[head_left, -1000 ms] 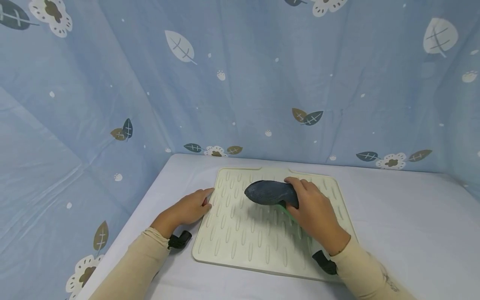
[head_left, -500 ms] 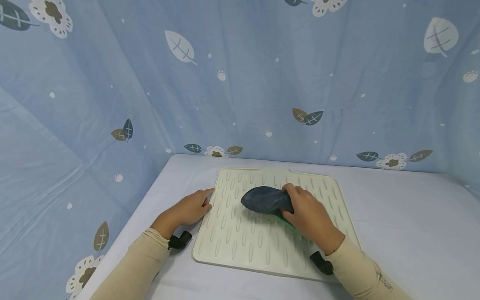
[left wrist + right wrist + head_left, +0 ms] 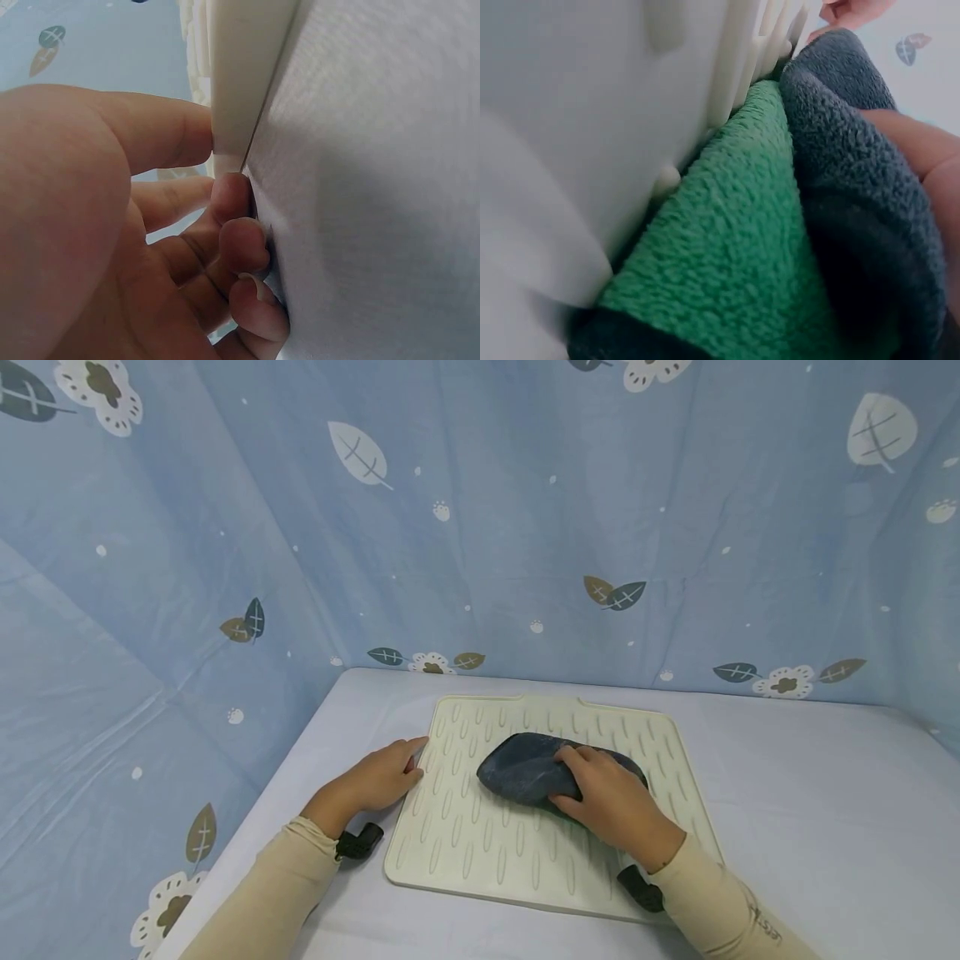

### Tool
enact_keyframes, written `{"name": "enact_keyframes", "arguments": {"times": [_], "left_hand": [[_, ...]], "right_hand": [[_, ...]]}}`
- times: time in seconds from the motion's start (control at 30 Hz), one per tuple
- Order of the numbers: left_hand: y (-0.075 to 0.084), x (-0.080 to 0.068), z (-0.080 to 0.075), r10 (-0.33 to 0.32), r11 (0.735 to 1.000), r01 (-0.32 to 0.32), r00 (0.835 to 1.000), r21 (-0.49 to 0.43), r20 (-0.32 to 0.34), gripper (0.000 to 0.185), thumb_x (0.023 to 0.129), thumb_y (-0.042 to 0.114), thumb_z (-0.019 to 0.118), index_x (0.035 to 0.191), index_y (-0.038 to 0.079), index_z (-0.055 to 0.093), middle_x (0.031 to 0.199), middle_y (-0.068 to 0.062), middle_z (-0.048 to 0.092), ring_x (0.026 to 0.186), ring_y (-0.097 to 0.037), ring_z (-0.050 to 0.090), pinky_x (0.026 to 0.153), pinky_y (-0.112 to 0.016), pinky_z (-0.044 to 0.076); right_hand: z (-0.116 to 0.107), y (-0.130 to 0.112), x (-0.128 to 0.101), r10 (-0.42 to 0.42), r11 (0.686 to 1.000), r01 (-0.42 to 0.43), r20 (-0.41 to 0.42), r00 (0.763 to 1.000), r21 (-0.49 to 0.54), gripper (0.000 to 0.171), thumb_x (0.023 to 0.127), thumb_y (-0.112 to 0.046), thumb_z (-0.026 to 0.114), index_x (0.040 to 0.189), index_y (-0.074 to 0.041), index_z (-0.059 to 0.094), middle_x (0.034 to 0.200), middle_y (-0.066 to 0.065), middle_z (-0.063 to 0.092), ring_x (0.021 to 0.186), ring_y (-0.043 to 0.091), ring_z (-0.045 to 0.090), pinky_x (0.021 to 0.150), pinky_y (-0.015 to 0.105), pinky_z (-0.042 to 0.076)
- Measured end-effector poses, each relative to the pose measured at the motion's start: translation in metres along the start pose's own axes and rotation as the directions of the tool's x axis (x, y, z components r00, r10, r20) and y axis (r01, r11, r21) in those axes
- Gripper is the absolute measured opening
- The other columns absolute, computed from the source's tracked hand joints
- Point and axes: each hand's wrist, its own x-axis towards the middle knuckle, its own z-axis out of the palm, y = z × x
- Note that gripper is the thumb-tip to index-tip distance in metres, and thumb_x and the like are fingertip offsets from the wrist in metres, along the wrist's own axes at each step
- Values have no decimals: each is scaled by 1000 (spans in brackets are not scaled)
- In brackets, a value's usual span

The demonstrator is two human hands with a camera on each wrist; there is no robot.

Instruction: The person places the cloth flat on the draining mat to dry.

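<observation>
My right hand (image 3: pixel 611 802) grips a folded plush cleaning cloth, whose dark blue-grey side (image 3: pixel 521 768) faces up on the ribbed cream mat (image 3: pixel 480 860). In the right wrist view, the cloth's green underside (image 3: pixel 720 247) lies against the mat's ridges, beneath the blue-grey fold. Part of the cloth is hidden under my palm. At the mat's left edge, my left hand (image 3: pixel 377 777) rests with index finger and thumb touching the rim. In the left wrist view, the other fingertips (image 3: pixel 244 247) bend against the white tablecloth beside the mat's side wall (image 3: pixel 244 67).
A white tablecloth (image 3: pixel 802 793) covers the table around the mat. Blue fabric with leaf and flower prints (image 3: pixel 495 552) hangs behind and along the left side. Black camera mounts (image 3: pixel 362 841) sit on both wrists.
My right hand has lowered the cloth onto the mat and shifted slightly left and towards me. The cloth has spread wider, covering its green side in the head view. The left hand stays put.
</observation>
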Motion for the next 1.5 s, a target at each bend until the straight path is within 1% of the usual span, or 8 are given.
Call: {"name": "enact_keyframes", "arguments": {"times": [0.3,0.67,0.8,0.93,1.07,1.27,1.37,1.5], "left_hand": [[-1,-1,-2,13,1000,-13,1000,16,-1,58,103,18,54,155,3,33,89,-4,51,75,-15,49,73,-32,41],[1,-2,-2,11,999,-11,1000,30,-1,59,102,19,55,155,4,34,89,-3,51,75,-15,50,71,-31,41],[2,-2,-2,9,1000,-9,1000,25,1,59,103,19,55,155,4,33,89,-3,51,75,-15,49,72,-31,41],[3,-1,-2,19,1000,-19,1000,23,2,58,102,18,55,155,3,33,89,-4,51,74,-15,50,71,-31,42],[4,-2,-2,13,1000,-13,1000,24,6,58,103,19,55,155,4,34,88,-3,51,74,-15,50,71,-31,42],[6,-2,-3,10,1000,-11,1000,22,8,58,102,18,55,154,4,34,89,-4,51,75,-15,50,72,-32,42],[6,-3,-4,6,1000,-7,1000,20,9,58,103,17,55,155,3,34,89,-4,51,75,-15,49,72,-32,42],[5,-4,-4,6,1000,-6,1000,17,7,58,103,18,54,155,3,33,89,-4,51,75,-15,49,72,-32,42]], "right_hand": [[2,0,-1,-45,999,45,2,999,-30,51,83,-36,82,124,-10,64,112,11,68,102,29,68,79,45,58],[2,3,-3,-57,997,58,18,998,-47,58,81,-37,83,128,-10,62,115,12,68,105,30,67,79,47,58],[-1,3,-5,-52,998,53,43,998,-38,63,81,-38,83,133,-11,60,117,12,67,106,30,66,81,47,57],[-6,4,-7,-55,998,57,65,996,-25,72,81,-41,82,141,-12,55,124,13,65,109,32,65,83,48,56],[-13,6,-12,-92,995,93,49,995,-26,79,81,-45,81,146,-14,50,129,13,63,112,34,64,83,49,56],[-23,11,-22,-122,992,122,-5,993,-43,72,87,-49,74,146,-15,50,130,13,62,116,33,63,87,50,55],[-27,14,-26,-103,994,103,-8,995,-38,68,91,-49,69,147,-16,50,131,13,61,118,33,61,91,51,53],[-31,20,-31,-72,997,71,-10,997,-37,65,93,-47,68,146,-15,50,132,13,61,120,34,60,92,53,52]]}}
